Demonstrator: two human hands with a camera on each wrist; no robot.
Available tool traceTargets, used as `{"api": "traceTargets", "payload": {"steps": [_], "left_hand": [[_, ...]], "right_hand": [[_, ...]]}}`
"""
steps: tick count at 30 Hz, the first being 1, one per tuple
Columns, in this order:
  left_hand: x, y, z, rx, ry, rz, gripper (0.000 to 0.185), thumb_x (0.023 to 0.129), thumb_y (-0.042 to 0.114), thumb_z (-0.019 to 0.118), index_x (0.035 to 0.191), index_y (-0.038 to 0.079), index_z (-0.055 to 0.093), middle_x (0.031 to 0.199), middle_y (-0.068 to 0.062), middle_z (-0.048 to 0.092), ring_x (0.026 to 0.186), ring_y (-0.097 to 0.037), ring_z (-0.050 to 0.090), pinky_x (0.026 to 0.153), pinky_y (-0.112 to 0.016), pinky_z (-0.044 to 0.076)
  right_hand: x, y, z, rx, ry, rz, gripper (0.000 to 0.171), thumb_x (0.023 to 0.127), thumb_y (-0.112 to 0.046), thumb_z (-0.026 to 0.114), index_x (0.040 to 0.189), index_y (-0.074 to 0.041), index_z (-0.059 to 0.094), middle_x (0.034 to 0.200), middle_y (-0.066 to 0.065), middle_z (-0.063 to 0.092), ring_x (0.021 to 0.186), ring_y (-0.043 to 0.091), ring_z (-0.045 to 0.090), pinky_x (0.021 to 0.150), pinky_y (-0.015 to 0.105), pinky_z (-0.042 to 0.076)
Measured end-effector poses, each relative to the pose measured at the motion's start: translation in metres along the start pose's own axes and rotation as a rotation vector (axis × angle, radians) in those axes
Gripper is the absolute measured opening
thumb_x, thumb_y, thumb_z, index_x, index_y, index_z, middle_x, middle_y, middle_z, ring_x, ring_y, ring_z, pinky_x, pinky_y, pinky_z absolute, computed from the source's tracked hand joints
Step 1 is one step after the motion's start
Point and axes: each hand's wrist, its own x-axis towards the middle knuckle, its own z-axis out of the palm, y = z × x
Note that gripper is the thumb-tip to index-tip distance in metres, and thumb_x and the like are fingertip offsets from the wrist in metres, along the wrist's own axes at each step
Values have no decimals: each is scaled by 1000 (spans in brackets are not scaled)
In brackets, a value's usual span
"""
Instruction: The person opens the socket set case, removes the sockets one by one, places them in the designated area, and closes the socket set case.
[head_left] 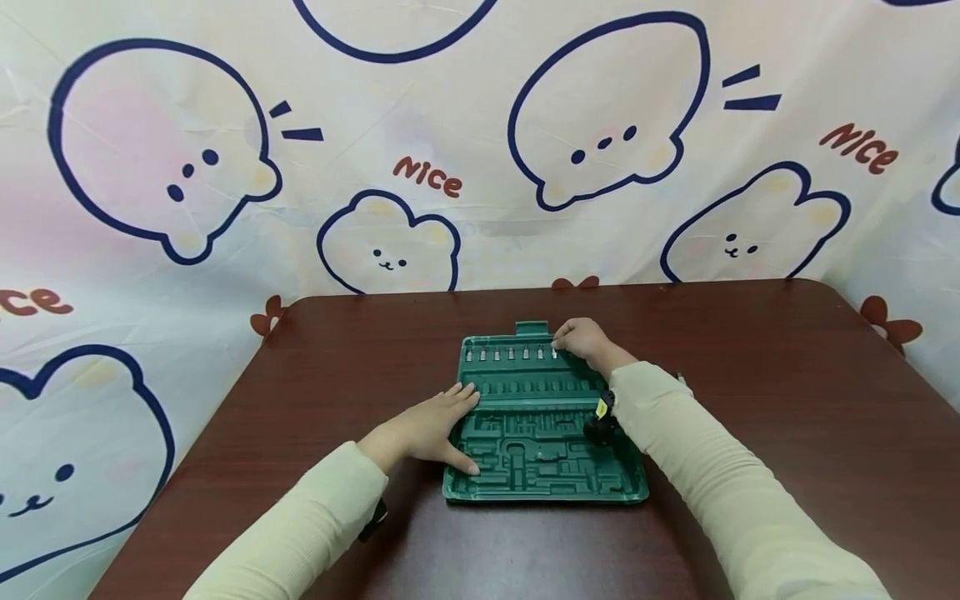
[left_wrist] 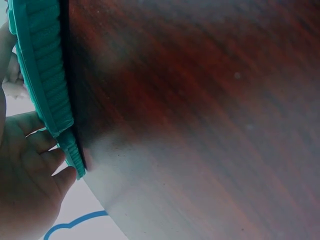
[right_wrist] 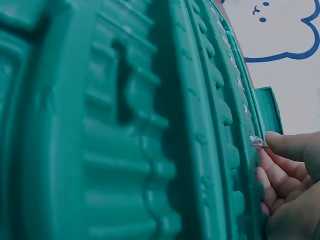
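An open green plastic tool case (head_left: 553, 450) with moulded recesses lies on the brown table. My right hand (head_left: 587, 340) is at the far right of its lid half, pinching a small silver metal bit (right_wrist: 257, 142) between thumb and fingertips, right at a slot of the top row. Several similar metal bits (head_left: 511, 353) stand in that row to the left. At the case's left side rests my left hand (head_left: 431, 423), fingers spread along the edge and thumb over the lower tray. The left wrist view shows those fingers (left_wrist: 52, 160) against the case's ribbed side.
The dark wooden table (head_left: 360, 358) extends all round the case. A small piece (head_left: 681, 377) peeks out beyond the right sleeve, mostly hidden. Behind the table hangs a cloth (head_left: 487, 242) printed with cartoon bears. The case's latch tab (head_left: 532, 327) points toward the far edge.
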Motion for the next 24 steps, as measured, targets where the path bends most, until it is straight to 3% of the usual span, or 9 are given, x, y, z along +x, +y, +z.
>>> {"api": "traceTargets", "payload": {"steps": [9,17,24], "left_hand": [[0,2,-2,-8,-9,0,102,64,59,62,138,7,16,143,-8,8,129,-23,2,100,-41,15],[-1,0,-1,-21,-15,-10,101,64,59,62,139,8,16,143,-6,7,130,-22,2,100,-41,16],[0,-1,-1,-19,-18,-5,102,64,59,62,139,8,15,143,-6,7,130,-21,1,100,-41,16]], "right_hand": [[-1,0,0,100,31,46,21,87,-7,51,104,2,59,116,17,47,103,30,44,83,42,38],[-4,2,0,103,31,1,21,88,-12,51,103,1,59,113,15,49,97,28,47,76,37,41],[-4,8,0,130,27,-29,22,89,-13,49,103,2,57,111,16,48,98,28,45,80,39,39]]}}
